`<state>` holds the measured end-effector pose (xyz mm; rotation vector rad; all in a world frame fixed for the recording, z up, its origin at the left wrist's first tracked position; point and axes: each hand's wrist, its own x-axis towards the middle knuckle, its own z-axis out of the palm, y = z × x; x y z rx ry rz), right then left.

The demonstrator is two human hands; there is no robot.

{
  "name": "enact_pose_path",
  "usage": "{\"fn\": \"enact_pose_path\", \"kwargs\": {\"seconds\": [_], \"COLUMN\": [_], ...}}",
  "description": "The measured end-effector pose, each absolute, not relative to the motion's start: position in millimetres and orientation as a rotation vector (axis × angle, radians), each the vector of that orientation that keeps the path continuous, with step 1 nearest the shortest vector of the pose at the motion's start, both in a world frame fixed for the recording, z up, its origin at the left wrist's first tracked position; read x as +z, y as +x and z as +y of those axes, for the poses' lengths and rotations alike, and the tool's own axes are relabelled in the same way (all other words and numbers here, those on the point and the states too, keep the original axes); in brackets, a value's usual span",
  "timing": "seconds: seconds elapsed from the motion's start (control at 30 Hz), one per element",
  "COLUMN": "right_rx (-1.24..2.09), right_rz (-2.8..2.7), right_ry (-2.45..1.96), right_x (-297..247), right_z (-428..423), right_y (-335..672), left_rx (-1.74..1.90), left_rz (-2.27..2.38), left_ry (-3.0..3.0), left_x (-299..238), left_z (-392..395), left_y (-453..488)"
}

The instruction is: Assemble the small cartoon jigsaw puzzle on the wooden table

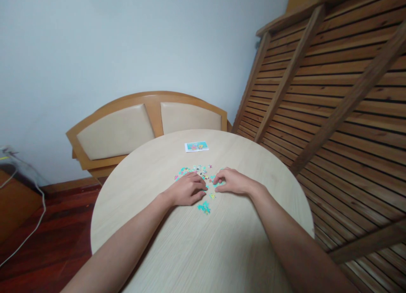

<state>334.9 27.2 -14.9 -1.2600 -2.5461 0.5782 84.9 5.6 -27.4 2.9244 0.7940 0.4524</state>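
Observation:
Small jigsaw puzzle pieces, mostly teal with some pink, yellow and dark ones, lie in a loose heap at the middle of the round table. My left hand rests palm down at the near left of the heap, fingers stretched and apart, covering some pieces. Opposite it, my right hand touches or hovers just over teal pieces, with a gap between thumb and fingers. Closer to me is a small teal cluster of puzzle pieces, and a yellow-green piece sits between the hands.
A card with a teal cartoon picture lies toward the table's far edge. Behind the table stands a wooden headboard with cream panels. A slatted wooden frame leans along the right side. At left, a white cable hangs over the reddish floor.

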Motion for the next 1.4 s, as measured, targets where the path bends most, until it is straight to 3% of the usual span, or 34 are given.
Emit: {"fn": "enact_pose_path", "kwargs": {"seconds": [0.53, 0.9, 1.07, 1.17, 1.4], "right_rx": [0.183, 0.343, 0.533, 0.599, 0.556], "right_rz": [-2.291, -2.522, -2.577, -2.621, -2.598], "right_ry": [-1.517, -1.197, -1.347, -1.336, -1.431], "right_x": [-37.6, -45.0, -40.7, -34.7, -33.4], "right_z": [41.5, 36.7, 22.9, 14.7, 19.7], "right_y": [328.6, 319.4, 310.2, 306.2, 315.1], "left_rx": [0.493, 0.253, 0.399, 0.49, 0.356], "left_rz": [0.793, 1.278, 1.126, 1.286, 1.416], "left_ry": [2.856, 2.718, 2.699, 2.634, 2.579], "left_x": [-34.2, -54.0, -52.1, -55.4, -59.9], "left_z": [10.4, 17.7, 19.5, 25.1, 27.2], "left_y": [79.4, 68.7, 68.7, 66.3, 62.1]}}
